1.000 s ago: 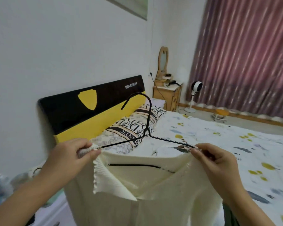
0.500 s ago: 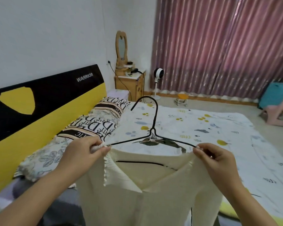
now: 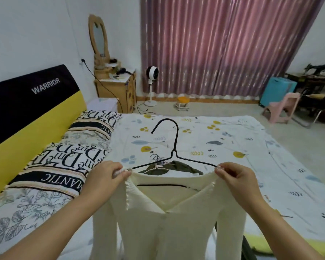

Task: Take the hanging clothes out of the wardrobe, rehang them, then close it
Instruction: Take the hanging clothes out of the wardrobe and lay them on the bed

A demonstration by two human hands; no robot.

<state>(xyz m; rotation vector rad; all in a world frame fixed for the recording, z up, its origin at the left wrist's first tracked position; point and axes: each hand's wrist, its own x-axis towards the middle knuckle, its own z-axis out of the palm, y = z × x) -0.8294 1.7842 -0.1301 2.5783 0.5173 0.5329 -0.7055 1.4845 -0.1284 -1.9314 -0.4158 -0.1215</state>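
1. Above the near edge of the bed [image 3: 204, 139], a cream ribbed cardigan [image 3: 169, 218] hangs on a black wire hanger [image 3: 174, 156], held up in front of the person
2. The left hand [image 3: 103, 180] pinches the cardigan's left shoulder at the hanger's end, fingers [image 3: 120, 170] curled onto the knit; the right hand [image 3: 236, 182] pinches the right shoulder the same way
3. The hanger's two ends are covered by cloth and fingers, and only a short run of its lower bar shows through the open neckline
4. The cardigan's hem and sleeve ends are cut off by the bottom of the frame, as are both forearms
5. Behind the neckline a dark olive garment [image 3: 178, 166] lies on the bed on a pale hanger; most of it is hidden by the cardigan, so its kind is hard to tell
6. The small items on the wooden nightstand [image 3: 118, 91] are too blurred to name
7. Compared with half a second ago, the view has swung right: less of the black and yellow headboard [image 3: 32, 107] shows, while a blue case [image 3: 278, 91], a pink chair [image 3: 283, 106] and a dark sewing machine table [image 3: 315, 79] now sit at the right
8. The grip on both shoulders is unchanged, and more of the olive garment is exposed above the neckline
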